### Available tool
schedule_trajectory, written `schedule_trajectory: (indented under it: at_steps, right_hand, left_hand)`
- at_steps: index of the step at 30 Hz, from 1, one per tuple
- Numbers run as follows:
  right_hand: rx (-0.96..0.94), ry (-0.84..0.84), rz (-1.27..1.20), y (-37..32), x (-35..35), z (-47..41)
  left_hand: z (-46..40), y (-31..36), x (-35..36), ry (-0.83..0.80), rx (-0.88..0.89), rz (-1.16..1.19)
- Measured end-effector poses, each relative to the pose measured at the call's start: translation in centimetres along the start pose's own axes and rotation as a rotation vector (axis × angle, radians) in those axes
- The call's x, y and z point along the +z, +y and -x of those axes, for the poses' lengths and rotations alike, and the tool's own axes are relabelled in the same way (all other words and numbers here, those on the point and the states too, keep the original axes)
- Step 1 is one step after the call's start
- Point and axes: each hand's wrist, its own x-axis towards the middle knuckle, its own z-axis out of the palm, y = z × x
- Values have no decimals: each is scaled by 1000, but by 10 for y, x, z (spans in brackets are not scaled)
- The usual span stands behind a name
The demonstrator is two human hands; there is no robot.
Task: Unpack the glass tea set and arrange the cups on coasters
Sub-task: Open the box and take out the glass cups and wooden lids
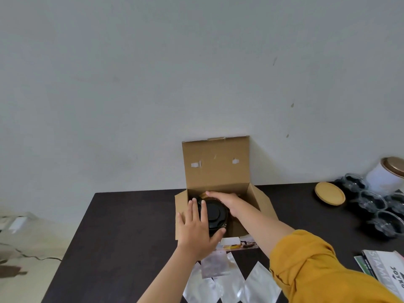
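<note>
An open brown cardboard box (216, 162) stands on the dark table (122, 232) against the wall, its lid flap upright. Inside it sits a dark round teapot with a black lid (215, 212). My left hand (196, 228) grips the teapot's near left side. My right hand (227, 203) holds its far right side, reaching into the box. Several glass cups (371, 202) stand at the far right of the table, beside a round wooden coaster (329, 193).
A white jar with a copper lid (387, 173) stands at the far right by the wall. Empty clear plastic bags (231, 281) lie in front of the box. Booklets (384, 270) lie at the right near edge. A cable (32, 256) trails off to the left.
</note>
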Motion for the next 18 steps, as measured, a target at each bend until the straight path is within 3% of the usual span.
schedule_trajectory:
  at_steps: [6, 11, 16, 18]
  right_hand:
    - [-52, 9, -100, -5, -12, 18]
    - [-238, -80, -110, -13, -49, 54]
    - [-502, 161, -128, 18, -115, 80]
    - [-522, 299, -125, 39, -141, 78]
  left_hand:
    - [0, 0, 0, -4, -23, -13]
    - [1, 0, 0, 21, -20, -25]
    - [0, -1, 2, 49, -22, -3]
    - [-1, -1, 3, 66, -30, -1]
